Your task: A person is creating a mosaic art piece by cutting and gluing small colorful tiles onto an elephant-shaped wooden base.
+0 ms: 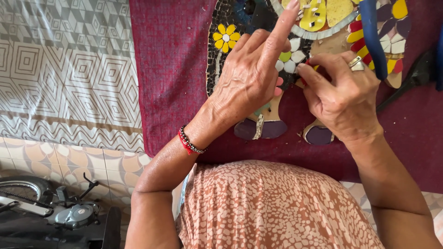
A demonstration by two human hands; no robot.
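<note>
Fingers of the left hand (249, 76) lie loosely curled over a mosaic figure (258, 27), the index finger stretched straight toward twelve o'clock with its tip near the pale curved tile band, and nothing gripped in it. At the wrist sit a red cord and a dark bead bracelet (190, 142). Just at three o'clock from it, the right hand (344, 99) wears a silver ring (356, 63) and pinches thumb and fingertips together on a small red tile piece (310, 63), pressed against the mosaic beside a white and green tile flower (290, 60). At eleven o'clock from the left hand is a yellow tile flower (225, 38) set in dark tesserae. The mosaic's two purple feet (318, 135) lie toward six o'clock, on a maroon cloth (170, 69). A blue handle (371, 37) crosses the piece at two o'clock. Farther out, a grey patterned cloth (64, 69) hangs at nine o'clock, with part of a bicycle (55, 207) on the tiled floor at seven o'clock.
</note>
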